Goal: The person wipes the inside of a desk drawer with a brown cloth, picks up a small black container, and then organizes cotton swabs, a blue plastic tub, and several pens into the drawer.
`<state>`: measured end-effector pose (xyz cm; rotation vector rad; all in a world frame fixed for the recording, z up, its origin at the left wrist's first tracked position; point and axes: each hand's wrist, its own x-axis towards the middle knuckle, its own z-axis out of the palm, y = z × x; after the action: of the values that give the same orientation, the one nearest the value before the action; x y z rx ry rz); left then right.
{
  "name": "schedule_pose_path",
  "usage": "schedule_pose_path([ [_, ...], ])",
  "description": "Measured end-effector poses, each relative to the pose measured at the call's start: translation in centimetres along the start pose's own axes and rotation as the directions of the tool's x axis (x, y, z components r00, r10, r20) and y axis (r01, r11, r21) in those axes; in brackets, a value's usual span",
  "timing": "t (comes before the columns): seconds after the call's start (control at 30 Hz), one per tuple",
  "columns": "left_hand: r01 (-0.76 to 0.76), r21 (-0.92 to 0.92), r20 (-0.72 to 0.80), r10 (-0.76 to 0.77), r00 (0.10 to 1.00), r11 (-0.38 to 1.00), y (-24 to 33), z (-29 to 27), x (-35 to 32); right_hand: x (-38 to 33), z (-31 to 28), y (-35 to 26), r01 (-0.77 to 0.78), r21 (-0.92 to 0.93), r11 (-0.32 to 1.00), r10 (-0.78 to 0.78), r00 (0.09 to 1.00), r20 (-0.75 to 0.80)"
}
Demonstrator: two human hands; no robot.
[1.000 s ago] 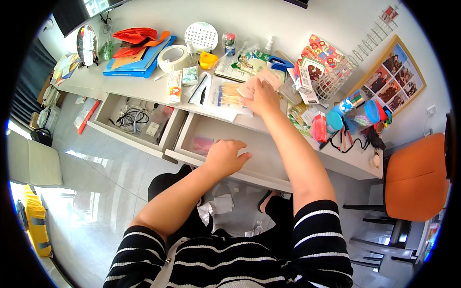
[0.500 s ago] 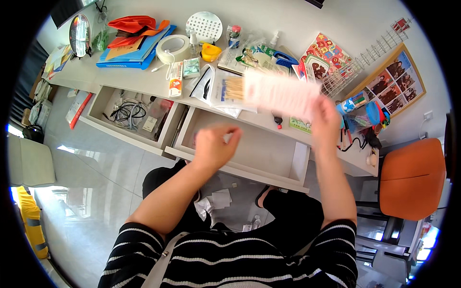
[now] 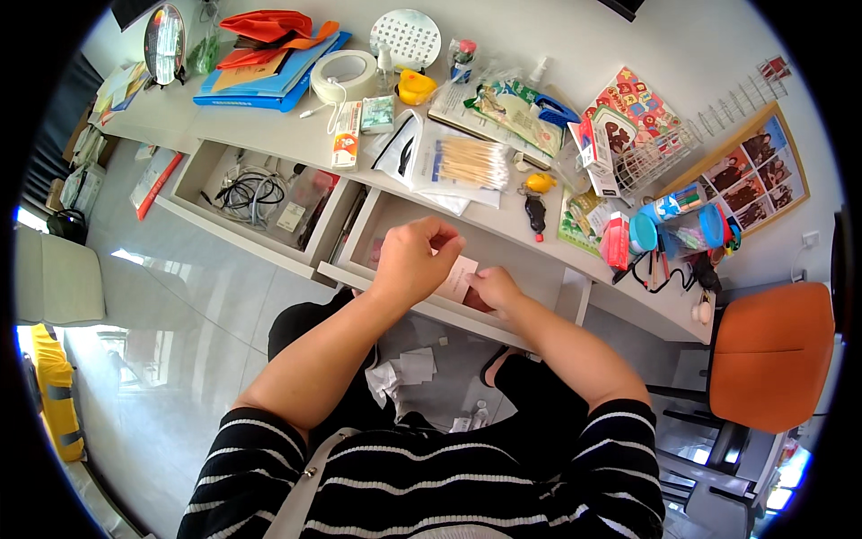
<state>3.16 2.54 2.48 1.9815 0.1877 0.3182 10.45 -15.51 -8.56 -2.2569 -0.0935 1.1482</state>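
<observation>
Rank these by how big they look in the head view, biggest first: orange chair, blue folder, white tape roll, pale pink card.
1. Orange chair
2. Blue folder
3. White tape roll
Not ranked: pale pink card. Its visible part looks smallest, but the right hand covers some, so I'm unsure.

Through my remote view I see a flat, pale pink, rectangular paper card (image 3: 457, 276), slanted at the right hand (image 3: 496, 288) inside the open off-white drawer (image 3: 530, 271); I can't tell whether it touches bottom.

Two drawers (image 3: 530, 272), one orange chair (image 3: 772, 357)
</observation>
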Motion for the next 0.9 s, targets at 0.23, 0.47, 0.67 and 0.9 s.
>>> schedule_pose_path([
  [0.23, 0.059, -0.108, 0.026, -0.056, 0.998, 0.992, 0.9, 0.0, 0.5, -5.2, -8.4, -10.9, 0.343, -0.701, 0.625, -0.726, 0.585, -0.361],
  [0.47, 0.215, -0.242, 0.118, -0.192, 0.974, 0.946, 0.6, 0.6, 0.3, 3.8, -12.1, -12.2, 0.461, -0.736, 0.496, -0.816, 0.538, -0.212],
  [0.67, 0.401, -0.525, 0.200, -0.350, 0.915, 0.750, 0.0, 0.1, 0.9, 0.6, -12.8, -11.9, 0.524, -0.449, 0.724, -0.688, 0.492, -0.534],
  [0.9, 0.394, -0.776, 0.137, -0.479, 0.867, 0.492, 2.8, -0.6, 1.3, -5.2, -8.9, -11.2, 0.505, 0.815, 0.284, -0.532, 0.790, -0.305],
])
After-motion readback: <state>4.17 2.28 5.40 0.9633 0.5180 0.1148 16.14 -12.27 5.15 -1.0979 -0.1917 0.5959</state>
